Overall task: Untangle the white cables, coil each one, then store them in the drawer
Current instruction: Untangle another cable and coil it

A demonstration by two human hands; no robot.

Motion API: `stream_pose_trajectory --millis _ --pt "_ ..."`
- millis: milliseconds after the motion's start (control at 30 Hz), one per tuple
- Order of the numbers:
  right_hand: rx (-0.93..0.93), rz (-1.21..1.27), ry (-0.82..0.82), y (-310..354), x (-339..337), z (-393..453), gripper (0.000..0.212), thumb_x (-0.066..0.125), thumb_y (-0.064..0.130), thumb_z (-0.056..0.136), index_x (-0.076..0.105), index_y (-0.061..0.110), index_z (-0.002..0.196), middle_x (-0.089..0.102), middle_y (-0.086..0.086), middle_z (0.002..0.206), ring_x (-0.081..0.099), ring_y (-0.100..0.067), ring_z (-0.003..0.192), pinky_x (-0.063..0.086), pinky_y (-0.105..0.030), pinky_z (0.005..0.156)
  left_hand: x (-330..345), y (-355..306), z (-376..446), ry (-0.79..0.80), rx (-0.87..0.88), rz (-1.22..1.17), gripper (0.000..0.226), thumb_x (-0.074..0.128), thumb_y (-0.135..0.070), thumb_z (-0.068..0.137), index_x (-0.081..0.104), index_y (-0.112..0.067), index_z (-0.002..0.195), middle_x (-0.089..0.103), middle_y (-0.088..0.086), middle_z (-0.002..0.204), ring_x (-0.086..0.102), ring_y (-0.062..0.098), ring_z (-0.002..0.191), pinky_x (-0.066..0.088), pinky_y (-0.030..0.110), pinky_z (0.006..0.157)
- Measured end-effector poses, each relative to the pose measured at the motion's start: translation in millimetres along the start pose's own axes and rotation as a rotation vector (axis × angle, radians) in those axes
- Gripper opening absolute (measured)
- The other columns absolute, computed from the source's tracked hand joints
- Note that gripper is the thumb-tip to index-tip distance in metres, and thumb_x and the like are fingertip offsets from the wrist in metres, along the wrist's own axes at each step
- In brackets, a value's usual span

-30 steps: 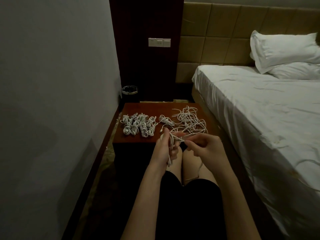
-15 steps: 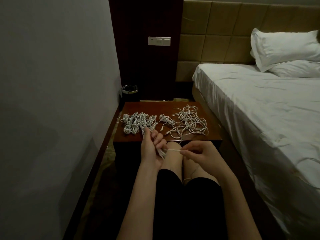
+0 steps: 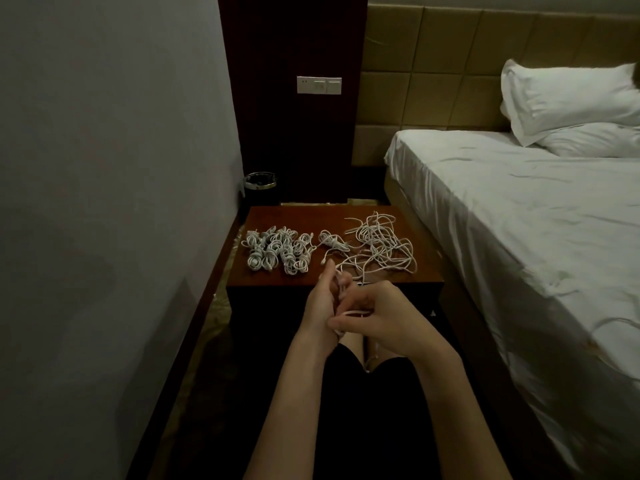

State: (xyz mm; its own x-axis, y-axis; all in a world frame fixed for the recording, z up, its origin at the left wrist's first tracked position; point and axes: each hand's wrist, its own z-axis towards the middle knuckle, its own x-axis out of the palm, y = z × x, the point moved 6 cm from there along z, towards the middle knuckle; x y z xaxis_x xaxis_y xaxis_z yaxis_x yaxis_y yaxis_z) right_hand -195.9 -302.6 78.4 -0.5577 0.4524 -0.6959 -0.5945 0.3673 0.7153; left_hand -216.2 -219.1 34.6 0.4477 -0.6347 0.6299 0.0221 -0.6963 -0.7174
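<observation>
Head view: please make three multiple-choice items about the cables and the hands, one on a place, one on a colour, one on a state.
1. Where on the wooden bedside table does the pile of coiled cables lie?
A. on its left part
B. on its right part
C. hanging off its far edge

2. What colour is the tangled heap of cables?
A. black
B. white
C. red

3. What is the right hand doing?
A. resting flat on the bed
B. pinching a white cable against the left hand
C. pulling a drawer open

Answers:
1. A, since the coiled bundles sit toward the wall side, with the loose heap to their right.
2. B, since every strand reads white against the dark wood.
3. B, since its fingers are curled on the strand right beside the left hand, in front of the table.
</observation>
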Motion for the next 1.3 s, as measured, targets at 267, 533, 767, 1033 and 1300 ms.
stream_pose_trajectory --millis 267,533,767,1033,1300 --pt "0.051 -0.072 -0.104 0 -12 -3 0.053 0.080 0.054 0.059 0.052 0.024 0.093 0.062 0.007 0.087 0.062 -0.012 0.078 0.055 -0.040 0.074 13 1 -10 0.144 -0.087 0.300 0.060 0.043 -0.040 0.101 0.063 -0.016 0.051 0.055 -0.004 0.050 0.057 0.008 0.045 0.046 0.020 0.047" --pt "0.063 0.052 -0.031 -8 -7 0 0.048 0.072 0.058 0.051 0.056 0.029 0.086 0.069 0.003 0.083 0.068 -0.015 0.078 0.057 -0.048 0.074 4 3 -9 0.122 -0.128 0.522 0.042 0.050 -0.054 0.094 0.064 -0.019 0.074 0.052 -0.004 0.061 0.044 0.011 0.051 0.032 0.023 0.046" --pt "-0.005 0.337 -0.017 -12 -16 -6 0.013 0.073 0.018 0.083 0.071 0.015 0.096 0.072 -0.004 0.090 0.069 -0.019 0.087 0.055 -0.037 0.085 3 3 -6 0.196 -0.149 0.344 0.049 0.044 -0.050 0.093 0.045 -0.014 0.060 0.032 -0.006 0.038 0.026 0.003 0.024 0.014 0.011 0.028" --pt "0.026 0.352 -0.255 -25 -24 -7 0.026 0.077 0.018 0.078 0.064 0.011 0.099 0.070 -0.012 0.084 0.069 -0.030 0.077 0.057 -0.044 0.070 15 20 -14 0.393 -0.247 0.399 0.044 0.053 -0.061 0.080 0.055 -0.022 0.060 0.033 -0.004 0.048 0.020 0.002 0.028 0.014 0.009 0.031" --pt "0.210 0.657 -0.137 -38 -17 -6 0.008 0.072 0.014 0.081 0.065 0.010 0.078 0.058 -0.002 0.067 0.051 -0.008 0.056 0.039 -0.019 0.053 18 25 -28 0.699 -0.359 0.411 0.036 0.056 -0.042 0.089 0.049 -0.020 0.062 0.033 -0.010 0.043 0.025 -0.002 0.026 0.017 0.011 0.028"
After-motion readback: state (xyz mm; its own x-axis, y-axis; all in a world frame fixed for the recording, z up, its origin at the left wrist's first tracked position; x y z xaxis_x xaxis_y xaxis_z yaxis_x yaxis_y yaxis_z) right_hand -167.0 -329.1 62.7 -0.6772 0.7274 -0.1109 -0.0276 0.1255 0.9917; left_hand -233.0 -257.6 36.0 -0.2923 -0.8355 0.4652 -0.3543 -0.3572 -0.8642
